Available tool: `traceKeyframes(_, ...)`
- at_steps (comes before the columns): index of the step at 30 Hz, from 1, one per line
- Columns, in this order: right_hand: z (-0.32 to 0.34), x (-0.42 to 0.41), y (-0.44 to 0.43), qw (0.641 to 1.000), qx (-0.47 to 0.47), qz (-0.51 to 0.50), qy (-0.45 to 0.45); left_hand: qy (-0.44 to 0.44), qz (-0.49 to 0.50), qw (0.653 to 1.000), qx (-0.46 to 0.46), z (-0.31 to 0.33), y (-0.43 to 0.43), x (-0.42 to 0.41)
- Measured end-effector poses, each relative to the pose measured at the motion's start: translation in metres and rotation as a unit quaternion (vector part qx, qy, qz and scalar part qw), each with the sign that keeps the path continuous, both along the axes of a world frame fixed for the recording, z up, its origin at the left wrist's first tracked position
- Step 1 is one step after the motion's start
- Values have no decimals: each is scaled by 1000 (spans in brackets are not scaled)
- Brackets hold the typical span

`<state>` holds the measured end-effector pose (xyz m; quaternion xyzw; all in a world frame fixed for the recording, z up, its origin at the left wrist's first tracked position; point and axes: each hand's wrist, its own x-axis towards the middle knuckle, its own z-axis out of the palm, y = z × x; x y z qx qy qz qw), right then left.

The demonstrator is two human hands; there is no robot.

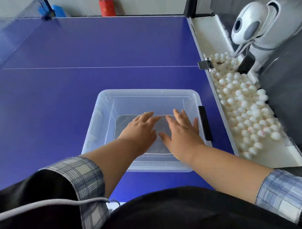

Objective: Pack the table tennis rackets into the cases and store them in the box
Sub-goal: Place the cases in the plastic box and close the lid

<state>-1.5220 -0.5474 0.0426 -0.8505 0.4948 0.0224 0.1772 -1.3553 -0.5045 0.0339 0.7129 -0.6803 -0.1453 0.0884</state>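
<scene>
A clear plastic box (145, 92) with a black latch (205, 123) on its right side stands on the blue table tennis table (73, 48). A grey racket case (122, 123) lies flat on the box's bottom. Both hands reach down into the box. My left hand (140, 129) rests palm down on the case with its fingers spread. My right hand (181, 132) lies flat beside it, also on the case, fingers apart. The hands cover most of the case. No bare racket is in sight.
A white tray with several white balls (242, 109) runs along the table's right edge, next to a white ball machine (252, 26). The net (6, 31) stands at the far left. A red object (106, 7) leans on the back wall.
</scene>
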Motion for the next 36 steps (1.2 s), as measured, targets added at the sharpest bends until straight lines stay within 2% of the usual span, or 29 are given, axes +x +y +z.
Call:
traceKeyframes(6, 0, 109, 16, 999, -10, 33, 25, -14, 32, 999, -23, 0, 58, 100)
traceKeyframes(8, 2, 145, 11, 1000, -7, 22, 13, -9, 96, 995, -3, -2, 67, 124)
traceKeyframes(10, 2, 175, 5, 1000, 0, 7, 9, 64, 196, 977, 47, -5, 68, 144)
traceKeyframes(11, -2, 185, 4, 1000, 2, 2, 17, 140, 246, 956, 79, -5, 66, 153)
traceKeyframes(13, -12, 195, 5, 999, -9, 0, 54, 322, 320, 881, 129, -6, 61, 166)
traceKeyframes(15, -20, 196, 9, 996, -32, -1, 79, 436, 374, 806, 140, -8, 57, 176)
traceKeyframes(18, -22, 196, 8, 995, -43, -10, 87, 495, 447, 735, 120, -19, 48, 193)
traceKeyframes(20, -22, 196, 9, 994, -47, -14, 99, 546, 454, 692, 125, -26, 42, 199)
traceKeyframes(23, -23, 198, 9, 992, -53, -10, 114, 561, 439, 683, 163, -29, 33, 199)
traceKeyframes(27, -26, 199, 7, 990, -56, -7, 130, 624, 447, 617, 177, -27, 28, 193)
traceKeyframes(30, -28, 201, 8, 989, -57, -6, 135, 656, 400, 612, 188, -30, 28, 189)
traceKeyframes(32, -28, 202, 7, 989, -53, -7, 137, 657, 367, 633, 183, -31, 26, 189)
traceKeyframes(34, -28, 202, 6, 989, -52, -6, 142, 634, 339, 672, 178, -33, 24, 188)
traceKeyframes(36, -29, 202, 5, 988, -52, -5, 143, 622, 327, 689, 178, -34, 21, 188)
